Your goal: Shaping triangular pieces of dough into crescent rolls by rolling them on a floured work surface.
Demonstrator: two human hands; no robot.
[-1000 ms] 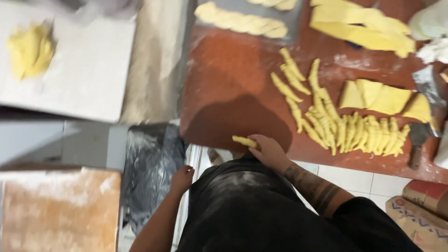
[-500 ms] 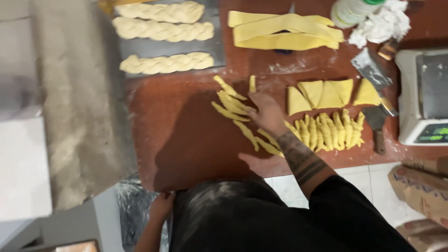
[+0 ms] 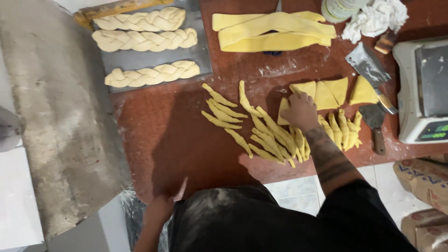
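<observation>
My right hand (image 3: pixel 301 109) reaches over the reddish-brown table (image 3: pixel 186 149) and closes on a yellow dough wedge (image 3: pixel 283 111). More flat wedges (image 3: pixel 336 91) lie just beyond it. Several rolled dough sticks (image 3: pixel 266 135) spread out to the left of and under my forearm, with more sticks (image 3: pixel 343 128) on its right. My left hand (image 3: pixel 161 207) rests at the table's front edge with fingers apart, holding nothing.
A grey tray (image 3: pixel 140 60) at the back left carries three braided loaves (image 3: pixel 144 39). Long dough strips (image 3: pixel 275 30) lie at the back. Two scrapers (image 3: pixel 368 65) (image 3: pixel 375 121), a white scale (image 3: pixel 420 93) and a crumpled cloth (image 3: pixel 375 18) sit right. A floured board (image 3: pixel 60 126) stands left.
My right hand set a rolled stick among the others and moved right onto a dough wedge. The view swung right, away from the left-hand boards.
</observation>
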